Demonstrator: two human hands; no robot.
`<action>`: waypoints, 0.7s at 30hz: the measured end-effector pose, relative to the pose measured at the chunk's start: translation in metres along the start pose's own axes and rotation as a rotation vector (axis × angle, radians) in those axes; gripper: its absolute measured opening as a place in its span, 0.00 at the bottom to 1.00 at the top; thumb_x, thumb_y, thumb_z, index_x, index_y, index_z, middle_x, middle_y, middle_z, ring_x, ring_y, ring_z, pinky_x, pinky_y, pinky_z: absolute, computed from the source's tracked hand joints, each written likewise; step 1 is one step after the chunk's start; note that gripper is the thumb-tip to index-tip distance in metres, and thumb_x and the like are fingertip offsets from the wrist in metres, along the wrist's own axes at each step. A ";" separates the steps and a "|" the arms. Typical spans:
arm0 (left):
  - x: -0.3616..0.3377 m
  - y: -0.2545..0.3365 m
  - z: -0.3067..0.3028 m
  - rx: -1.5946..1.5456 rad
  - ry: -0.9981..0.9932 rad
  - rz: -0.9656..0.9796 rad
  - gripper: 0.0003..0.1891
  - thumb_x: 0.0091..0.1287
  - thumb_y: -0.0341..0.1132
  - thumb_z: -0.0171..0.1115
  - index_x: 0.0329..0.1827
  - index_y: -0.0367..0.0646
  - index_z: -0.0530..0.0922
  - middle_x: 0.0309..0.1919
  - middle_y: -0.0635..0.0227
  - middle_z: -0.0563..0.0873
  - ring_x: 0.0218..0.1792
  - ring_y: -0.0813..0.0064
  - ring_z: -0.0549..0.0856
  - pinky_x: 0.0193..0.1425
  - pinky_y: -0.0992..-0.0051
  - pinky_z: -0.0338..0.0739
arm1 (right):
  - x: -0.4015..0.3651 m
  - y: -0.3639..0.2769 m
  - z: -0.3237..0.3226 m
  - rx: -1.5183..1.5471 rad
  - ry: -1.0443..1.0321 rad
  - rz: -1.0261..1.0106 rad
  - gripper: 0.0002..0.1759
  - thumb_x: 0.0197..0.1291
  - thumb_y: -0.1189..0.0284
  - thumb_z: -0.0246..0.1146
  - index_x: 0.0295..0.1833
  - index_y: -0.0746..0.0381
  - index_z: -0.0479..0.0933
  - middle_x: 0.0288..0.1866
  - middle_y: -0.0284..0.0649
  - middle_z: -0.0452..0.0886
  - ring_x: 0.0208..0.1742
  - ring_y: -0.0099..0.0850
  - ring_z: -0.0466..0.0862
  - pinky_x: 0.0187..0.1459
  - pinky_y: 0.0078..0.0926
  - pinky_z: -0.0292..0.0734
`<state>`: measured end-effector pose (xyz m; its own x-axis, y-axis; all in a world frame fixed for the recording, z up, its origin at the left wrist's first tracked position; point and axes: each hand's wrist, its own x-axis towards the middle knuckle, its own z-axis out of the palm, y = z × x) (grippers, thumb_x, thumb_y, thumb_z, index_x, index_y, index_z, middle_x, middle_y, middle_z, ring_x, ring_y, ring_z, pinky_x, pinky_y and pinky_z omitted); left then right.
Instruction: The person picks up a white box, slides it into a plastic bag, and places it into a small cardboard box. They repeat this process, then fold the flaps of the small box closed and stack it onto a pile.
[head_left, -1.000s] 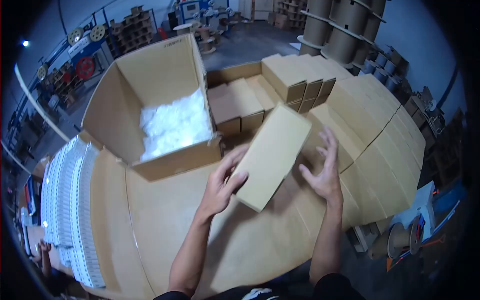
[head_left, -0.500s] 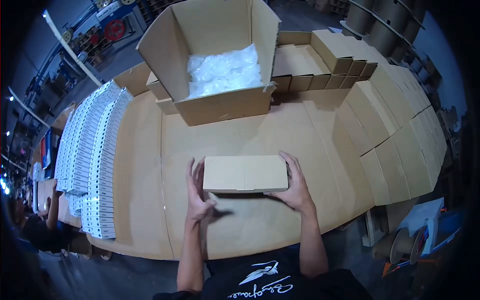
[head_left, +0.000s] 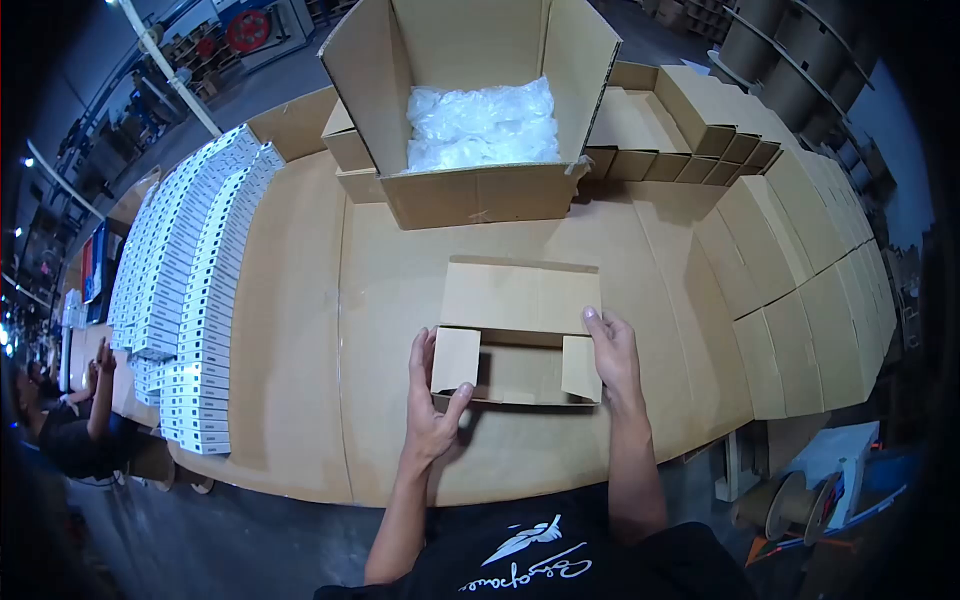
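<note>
A small brown cardboard box (head_left: 522,296) lies between my hands with its lid raised and tipped away from me. Two side flaps fold inward over its opening, and what shows of the inside is bare cardboard. My left hand (head_left: 432,425) grips the box's left end, fingers along the outside and thumb by the left flap (head_left: 457,361). At the right end, my right hand (head_left: 617,362) holds on with its thumb near the lid's lower right corner, beside the right flap (head_left: 580,367).
A large open carton (head_left: 480,199) with clear plastic bags (head_left: 483,125) stands at the back. White boxes (head_left: 205,390) are stacked left; brown boxes (head_left: 790,350) are stacked right. Cardboard covers the table (head_left: 290,330). A person (head_left: 85,435) sits at far left.
The small box's lid has come open and swung away from me, exposing the inside and side flaps. My hands still hold its two ends. The camera view has shifted slightly.
</note>
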<state>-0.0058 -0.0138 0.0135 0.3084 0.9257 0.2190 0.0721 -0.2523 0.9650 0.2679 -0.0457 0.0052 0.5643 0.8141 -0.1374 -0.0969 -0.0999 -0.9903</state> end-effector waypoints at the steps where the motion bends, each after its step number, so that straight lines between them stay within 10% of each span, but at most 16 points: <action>1: 0.001 0.005 0.000 0.030 0.004 -0.005 0.52 0.64 0.33 0.71 0.87 0.39 0.46 0.81 0.45 0.61 0.81 0.51 0.62 0.84 0.56 0.56 | -0.004 -0.008 0.005 -0.047 0.056 -0.090 0.21 0.73 0.65 0.68 0.58 0.70 0.75 0.47 0.46 0.85 0.44 0.28 0.84 0.47 0.29 0.80; 10: 0.026 0.028 0.009 0.266 -0.010 0.012 0.55 0.57 0.26 0.76 0.85 0.36 0.50 0.81 0.47 0.62 0.82 0.52 0.62 0.84 0.57 0.58 | -0.076 -0.058 0.026 -0.845 0.023 -0.406 0.42 0.52 0.71 0.77 0.71 0.64 0.66 0.72 0.62 0.69 0.75 0.57 0.70 0.74 0.50 0.67; 16: 0.048 0.014 0.021 -0.292 0.137 -0.027 0.41 0.79 0.56 0.35 0.84 0.30 0.51 0.81 0.46 0.63 0.81 0.55 0.63 0.86 0.62 0.51 | -0.034 -0.039 0.013 -0.259 0.045 -0.395 0.28 0.63 0.77 0.50 0.69 0.70 0.69 0.73 0.59 0.72 0.76 0.52 0.71 0.79 0.44 0.61; 21: 0.105 -0.037 0.031 -0.536 0.290 -0.011 0.34 0.85 0.47 0.26 0.83 0.28 0.53 0.79 0.49 0.67 0.80 0.58 0.65 0.85 0.61 0.57 | 0.044 -0.037 0.017 0.083 -0.018 -0.399 0.28 0.65 0.75 0.43 0.68 0.74 0.70 0.71 0.51 0.75 0.74 0.43 0.72 0.78 0.38 0.61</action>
<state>0.0528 0.0841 -0.0040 0.0340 0.9855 0.1665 -0.4374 -0.1351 0.8891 0.2821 0.0035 0.0367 0.5566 0.7897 0.2582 0.0603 0.2715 -0.9605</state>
